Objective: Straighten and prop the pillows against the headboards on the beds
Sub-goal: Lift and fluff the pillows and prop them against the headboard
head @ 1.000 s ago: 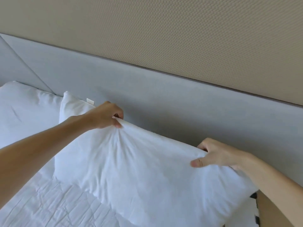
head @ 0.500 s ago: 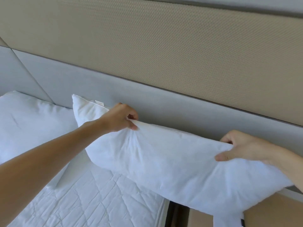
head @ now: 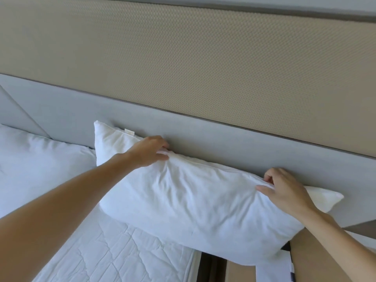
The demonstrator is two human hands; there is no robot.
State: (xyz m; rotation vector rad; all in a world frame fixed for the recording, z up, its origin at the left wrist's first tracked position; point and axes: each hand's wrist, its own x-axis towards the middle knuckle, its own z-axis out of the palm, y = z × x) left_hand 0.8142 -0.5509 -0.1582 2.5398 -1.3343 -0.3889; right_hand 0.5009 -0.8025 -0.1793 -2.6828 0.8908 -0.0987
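Observation:
A white pillow (head: 191, 202) leans against the grey padded headboard (head: 223, 139), its right part hanging past the bed's edge. My left hand (head: 149, 150) pinches the pillow's top seam near its left end. My right hand (head: 284, 190) grips the top seam near the right corner, fingers curled over the fabric. A second white pillow (head: 38, 165) lies on the left against the headboard. Both sit on a bed with a quilted white cover (head: 114, 253).
Above the grey headboard runs a beige textured wall panel (head: 183, 58). A brown bedside unit (head: 317, 259) stands to the right of the bed, with a dark gap (head: 211, 267) between it and the mattress.
The pillow has moved back and now rests against the headboard, sitting lower and flatter. Both hands stayed on its top edge, and the view has pulled back a little.

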